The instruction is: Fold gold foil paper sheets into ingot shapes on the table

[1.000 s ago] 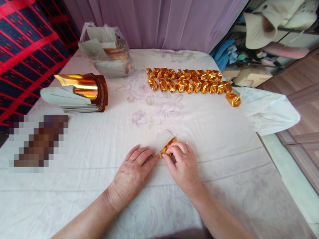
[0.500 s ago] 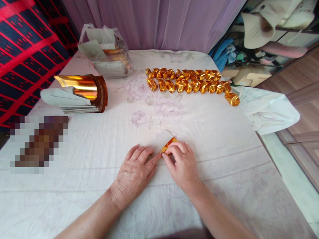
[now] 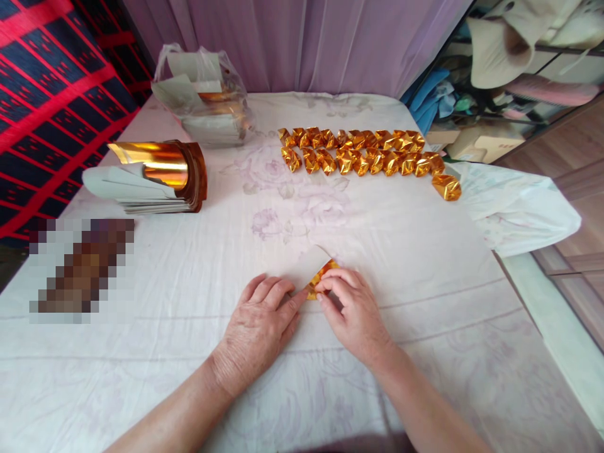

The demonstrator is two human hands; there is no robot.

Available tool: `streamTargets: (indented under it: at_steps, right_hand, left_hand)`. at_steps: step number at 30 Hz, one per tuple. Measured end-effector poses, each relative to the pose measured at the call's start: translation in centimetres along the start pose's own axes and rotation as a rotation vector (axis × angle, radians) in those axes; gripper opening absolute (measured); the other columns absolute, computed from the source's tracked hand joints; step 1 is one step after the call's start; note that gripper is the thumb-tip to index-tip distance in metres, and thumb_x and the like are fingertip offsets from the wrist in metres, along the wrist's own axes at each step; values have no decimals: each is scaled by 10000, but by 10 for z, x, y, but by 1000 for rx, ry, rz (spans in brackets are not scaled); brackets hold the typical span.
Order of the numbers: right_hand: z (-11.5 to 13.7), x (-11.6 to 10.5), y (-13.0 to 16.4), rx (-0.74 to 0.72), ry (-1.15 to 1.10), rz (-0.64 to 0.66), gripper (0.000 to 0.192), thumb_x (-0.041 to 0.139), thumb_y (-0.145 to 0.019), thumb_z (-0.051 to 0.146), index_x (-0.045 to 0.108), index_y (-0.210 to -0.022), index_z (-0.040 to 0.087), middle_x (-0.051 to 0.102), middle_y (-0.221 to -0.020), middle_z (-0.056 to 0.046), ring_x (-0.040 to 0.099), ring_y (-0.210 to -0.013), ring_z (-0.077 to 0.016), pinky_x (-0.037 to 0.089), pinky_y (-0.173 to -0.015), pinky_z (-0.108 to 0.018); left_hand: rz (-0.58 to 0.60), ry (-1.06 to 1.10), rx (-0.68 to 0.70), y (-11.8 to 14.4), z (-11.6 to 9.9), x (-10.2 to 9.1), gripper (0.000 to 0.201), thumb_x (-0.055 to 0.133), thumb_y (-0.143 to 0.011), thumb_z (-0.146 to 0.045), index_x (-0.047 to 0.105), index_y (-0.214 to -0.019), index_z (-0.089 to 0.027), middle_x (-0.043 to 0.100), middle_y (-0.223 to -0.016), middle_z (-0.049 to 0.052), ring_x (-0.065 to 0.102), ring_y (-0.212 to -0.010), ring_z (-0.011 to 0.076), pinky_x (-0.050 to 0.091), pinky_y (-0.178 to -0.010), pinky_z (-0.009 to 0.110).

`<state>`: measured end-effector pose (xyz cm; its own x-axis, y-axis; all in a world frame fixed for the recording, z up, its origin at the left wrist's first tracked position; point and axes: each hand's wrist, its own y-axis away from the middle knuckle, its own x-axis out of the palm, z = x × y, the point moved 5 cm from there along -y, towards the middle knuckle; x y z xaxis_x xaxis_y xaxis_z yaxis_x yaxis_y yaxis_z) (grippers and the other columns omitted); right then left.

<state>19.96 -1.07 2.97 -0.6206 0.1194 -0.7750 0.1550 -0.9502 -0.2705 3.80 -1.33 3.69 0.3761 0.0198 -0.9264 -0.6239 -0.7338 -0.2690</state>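
Observation:
A sheet of gold foil paper (image 3: 309, 267), pale on its back, lies on the table in front of me. One edge is folded over, so a gold strip shows along its right side. My left hand (image 3: 264, 321) holds the paper down from the left, its index finger reaching to the lower end of the fold. My right hand (image 3: 353, 308) has curled fingers and thumb closed at the gold strip, covering part of it. Beyond the hands, folded gold foil pieces (image 3: 346, 160) stand in two rows, with a single piece (image 3: 447, 187) at their right end.
A curled stack of gold foil paper (image 3: 165, 167) lies at the left. Behind it stands a clear plastic bag (image 3: 207, 100) of more sheets. A pale plastic bag (image 3: 528, 204) hangs over the table's right edge. A blurred patch (image 3: 82, 270) covers something at the left.
My right fingertips have slid slightly up and right along the fold, away from my left index finger. My left hand stays on the paper. The view has shifted a little.

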Motion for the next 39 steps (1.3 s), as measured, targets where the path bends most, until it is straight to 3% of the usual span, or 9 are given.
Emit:
streamTargets:
  at_steps: [28, 39]
  right_hand:
    - [-7, -3, -1, -34, -86, 59, 188, 549, -869, 79, 668, -873, 224, 655, -1003, -50, 621, -952, -204, 528, -857, -388]
    - [9, -10, 0, -136, -88, -98, 183, 511, -912, 100, 641, -949, 222, 685, -941, -49, 647, -910, -184, 538, -830, -345]
  left_hand:
    - [13, -8, 13, 0, 1, 1, 336, 549, -933, -219, 614, -1262, -202, 626, -1131, 83, 550, -1076, 271, 461, -1010, 534]
    - [10, -4, 13, 0, 1, 1, 335, 545, -937, -217, 615, -1264, -197, 621, -1134, 86, 544, -1085, 265, 449, -1023, 523]
